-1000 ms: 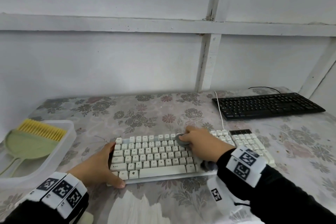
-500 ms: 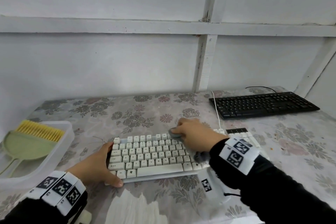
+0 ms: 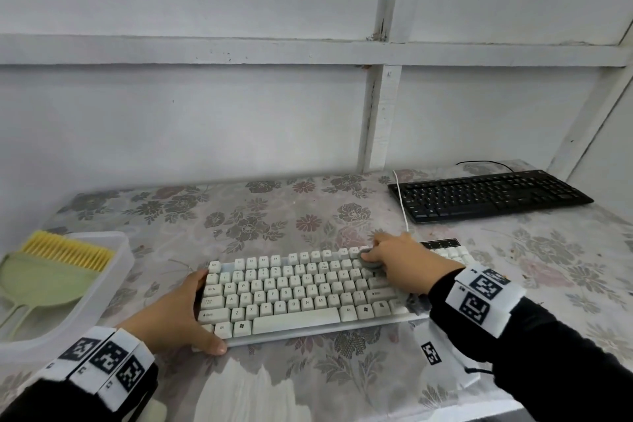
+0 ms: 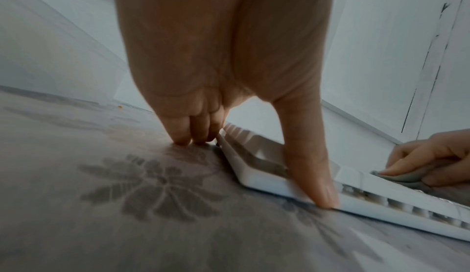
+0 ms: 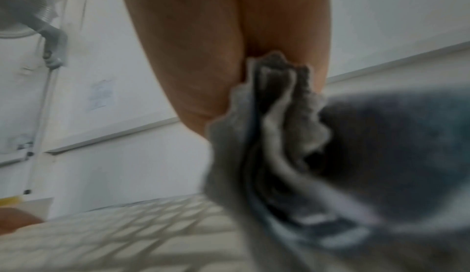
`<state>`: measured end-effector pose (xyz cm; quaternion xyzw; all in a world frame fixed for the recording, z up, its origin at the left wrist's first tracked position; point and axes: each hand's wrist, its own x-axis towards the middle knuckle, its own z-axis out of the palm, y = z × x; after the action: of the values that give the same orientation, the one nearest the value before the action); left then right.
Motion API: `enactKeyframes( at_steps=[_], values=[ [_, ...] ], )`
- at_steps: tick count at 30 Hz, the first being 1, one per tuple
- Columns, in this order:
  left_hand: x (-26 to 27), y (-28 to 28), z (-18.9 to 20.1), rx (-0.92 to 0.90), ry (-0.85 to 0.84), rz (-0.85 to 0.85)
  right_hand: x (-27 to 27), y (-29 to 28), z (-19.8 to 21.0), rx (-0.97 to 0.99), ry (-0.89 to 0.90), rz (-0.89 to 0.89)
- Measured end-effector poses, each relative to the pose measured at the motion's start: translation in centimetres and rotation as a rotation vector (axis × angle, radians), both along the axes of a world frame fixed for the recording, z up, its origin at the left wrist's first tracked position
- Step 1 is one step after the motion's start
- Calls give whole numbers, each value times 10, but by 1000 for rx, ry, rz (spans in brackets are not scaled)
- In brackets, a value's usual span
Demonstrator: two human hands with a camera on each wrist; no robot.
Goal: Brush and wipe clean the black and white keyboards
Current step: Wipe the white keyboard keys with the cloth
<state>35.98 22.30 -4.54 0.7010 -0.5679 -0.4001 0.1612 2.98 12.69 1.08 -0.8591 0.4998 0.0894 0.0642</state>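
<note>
The white keyboard [image 3: 291, 291] lies flat on the flowered worktop [image 3: 342, 380] right in front of me, its long axis running left to right and tilted a little, so the right end sits farther from me than the left. The space bar row faces me and the function row faces the wall. Its white cable [image 3: 400, 202] leaves the far edge and runs away toward the wall.

My left hand [image 3: 174, 315] braces the keyboard's left end: the thumb [image 4: 315, 177] lies along the near front edge, tip down on the worktop, and the other fingers [image 4: 193, 129] are curled down against the left side of the case, their tips touching the cloth-covered surface.

My right hand [image 3: 400, 264] is curled around a bunched grey cloth [image 3: 369, 260] and presses it onto the upper rows of keys toward the right of the main block. In the right wrist view the folded cloth [image 5: 292, 135] hangs from my palm over the blurred keys.

The black keyboard [image 3: 486, 195] sits well apart at the far right of the worktop, also lying lengthwise left to right, its right end angled slightly away.

At the left edge, a clear plastic tray [image 3: 102, 288] holds a pale green brush with yellow bristles [image 3: 65, 252].
</note>
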Motion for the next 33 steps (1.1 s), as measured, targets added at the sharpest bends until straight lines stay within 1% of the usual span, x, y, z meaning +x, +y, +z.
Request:
enactKeyframes(
  at_steps=[3,6,10,13,18,20,22,24,28,30,32,33],
  values=[
    [0,0,0,4,-9,0,-22,-12,3,-10,-44,-82],
    [1,0,0,6,-20,10,-34,-16,8,-33,-46,-106],
    [0,0,1,1,-6,13,-35,-11,1,-31,-82,-36],
    [1,1,1,1,-10,11,-41,-12,-6,-23,-138,-35],
    [0,1,1,2,5,13,-55,-16,-6,-78,-40,9],
    [-1,1,1,3,-9,9,-60,-19,-8,-102,-30,32],
    [-1,1,2,2,-22,5,-64,-20,-7,-127,-65,43],
    [0,2,2,0,-23,4,-69,-19,-1,-90,-84,-16],
    [-1,2,4,-1,-15,-5,-81,-19,2,-113,-11,-161],
    [-2,3,5,-4,-9,-2,-80,-23,-2,-162,-29,-112],
    [-3,3,6,-6,-5,-5,-68,-22,-4,-155,-130,-23],
    [-3,4,6,-6,-1,-6,-62,-19,-6,-116,-174,14]
  ],
)
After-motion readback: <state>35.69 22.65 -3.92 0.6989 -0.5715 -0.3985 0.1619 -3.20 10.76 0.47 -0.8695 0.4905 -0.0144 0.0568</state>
